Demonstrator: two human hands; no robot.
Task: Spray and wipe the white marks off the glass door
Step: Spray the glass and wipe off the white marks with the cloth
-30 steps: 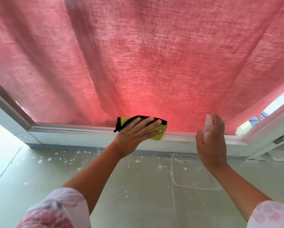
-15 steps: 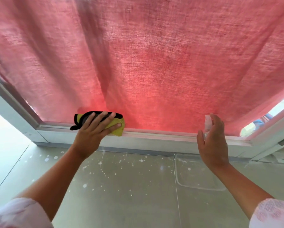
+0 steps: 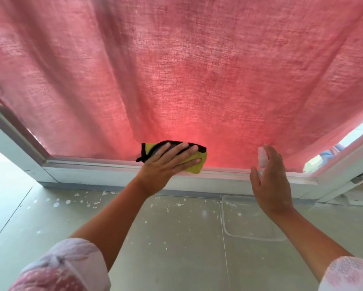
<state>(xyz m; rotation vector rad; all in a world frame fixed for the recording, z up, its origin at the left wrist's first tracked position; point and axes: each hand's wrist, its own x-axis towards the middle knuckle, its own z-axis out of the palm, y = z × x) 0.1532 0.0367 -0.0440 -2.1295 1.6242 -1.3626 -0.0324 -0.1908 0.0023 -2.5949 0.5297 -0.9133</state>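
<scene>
Left hand [image 3: 166, 164], fingers straight, presses a yellow black-edged cloth [image 3: 194, 168] flat on the glass door [image 3: 96, 152], just above its white bottom rail [image 3: 113, 175]. Right hand [image 3: 271, 181] grips a small clear spray bottle [image 3: 261, 156], close to the glass.

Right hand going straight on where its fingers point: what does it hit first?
Probably the glass just above the frame, the bottle in the right hand touching first; depth is unclear.
</scene>
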